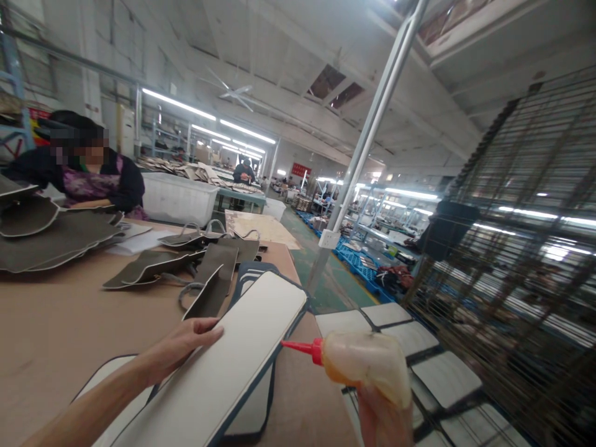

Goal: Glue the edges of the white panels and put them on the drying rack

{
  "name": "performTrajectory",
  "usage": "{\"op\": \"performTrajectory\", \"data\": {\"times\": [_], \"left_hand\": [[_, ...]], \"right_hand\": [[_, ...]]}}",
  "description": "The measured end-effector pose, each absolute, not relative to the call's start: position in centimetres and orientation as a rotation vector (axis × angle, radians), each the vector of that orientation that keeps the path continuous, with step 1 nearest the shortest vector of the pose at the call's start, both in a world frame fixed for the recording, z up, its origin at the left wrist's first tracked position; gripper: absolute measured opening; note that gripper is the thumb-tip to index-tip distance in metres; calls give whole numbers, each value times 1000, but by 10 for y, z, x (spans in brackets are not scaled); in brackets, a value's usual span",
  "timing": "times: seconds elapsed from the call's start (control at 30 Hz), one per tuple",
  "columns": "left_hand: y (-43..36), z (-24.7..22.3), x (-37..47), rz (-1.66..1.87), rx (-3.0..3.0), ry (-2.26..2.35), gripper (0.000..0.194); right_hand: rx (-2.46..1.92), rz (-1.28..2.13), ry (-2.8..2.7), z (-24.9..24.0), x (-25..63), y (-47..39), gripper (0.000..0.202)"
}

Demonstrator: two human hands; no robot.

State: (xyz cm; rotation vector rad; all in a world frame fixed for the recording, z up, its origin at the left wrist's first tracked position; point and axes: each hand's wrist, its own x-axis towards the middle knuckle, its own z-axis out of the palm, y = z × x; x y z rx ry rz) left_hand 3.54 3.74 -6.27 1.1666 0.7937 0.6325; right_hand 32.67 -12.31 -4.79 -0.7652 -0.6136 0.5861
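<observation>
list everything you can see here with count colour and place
long white panel with dark blue edging: one, under left hand, on table
squeeze bottle with red nozzle: one, translucent amber, in right hand
brown work table: one, left
grey-brown cut pieces: several, far side of table
white plastic tub: one, behind table
white panels on wire rack: several, right
seated co-worker: one, dark clothes, far left
left hand: on panel
right hand: grips bottle

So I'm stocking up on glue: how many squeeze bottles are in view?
1: a squeeze bottle with a red nozzle, held in the right hand at bottom right, beside the white panel. Others may be hidden among the far clutter.
</observation>
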Motion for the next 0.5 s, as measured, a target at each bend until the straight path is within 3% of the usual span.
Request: {"op": "performTrajectory", "data": {"times": [0.5], "left_hand": [[32, -53, 47, 665, 1129, 870, 50]], "right_hand": [[-874, 518, -780, -53, 332, -116, 58]]}}
